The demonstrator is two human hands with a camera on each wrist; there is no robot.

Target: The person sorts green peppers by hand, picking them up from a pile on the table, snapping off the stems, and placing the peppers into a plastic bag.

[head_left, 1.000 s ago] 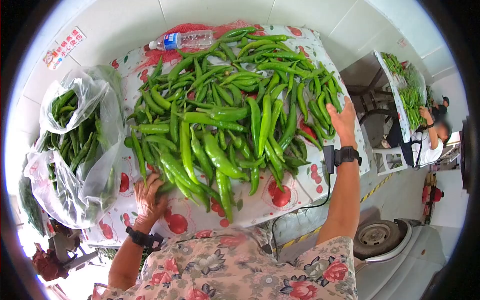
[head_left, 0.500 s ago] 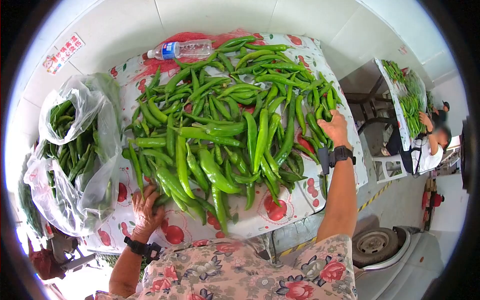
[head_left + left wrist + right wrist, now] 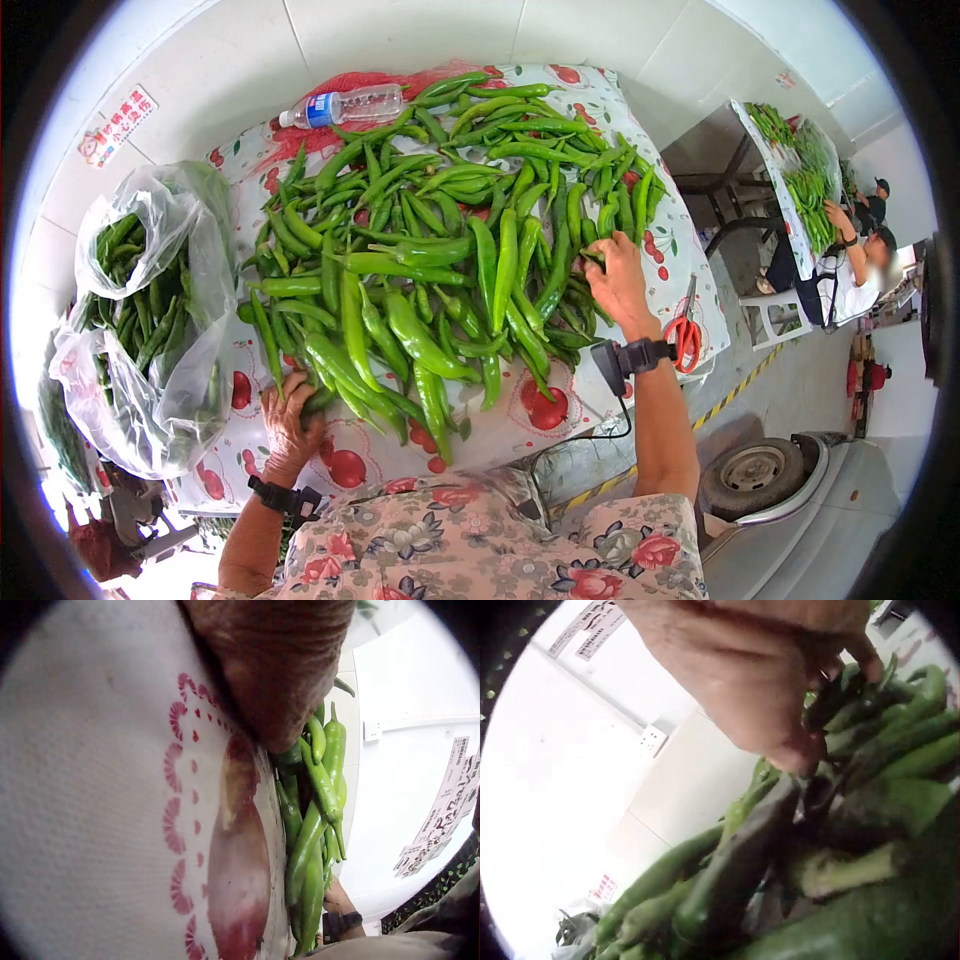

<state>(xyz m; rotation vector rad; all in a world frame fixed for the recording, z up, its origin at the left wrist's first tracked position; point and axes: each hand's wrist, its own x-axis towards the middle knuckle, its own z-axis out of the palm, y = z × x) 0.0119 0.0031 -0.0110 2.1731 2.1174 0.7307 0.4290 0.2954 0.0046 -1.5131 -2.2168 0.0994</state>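
Note:
Long green chili peppers (image 3: 410, 250) lie heaped across a table with a patterned cloth. At the right edge of the heap, my right hand (image 3: 620, 285) pinches a green chili pepper with bent fingers; in the right wrist view its thumb (image 3: 795, 754) and fingertips reach down among the peppers. My left hand (image 3: 291, 420) rests at the heap's near left corner, its thumb and fingers about a dark green chili pepper (image 3: 320, 400). In the left wrist view this hand (image 3: 277, 667) lies low over the cloth, its fingertips hidden.
A clear plastic bag (image 3: 150, 350) full of chili peppers stands at the left. A water bottle (image 3: 345, 106) lies on red netting at the back. Red-handled scissors (image 3: 684, 342) lie beside my right wrist. Another person (image 3: 860, 270) sits at a second pepper-covered table (image 3: 790, 205).
My right hand has moved left and nearer along the right edge of the heap, and the scissors now show beside its wrist. The left hand stays in place.

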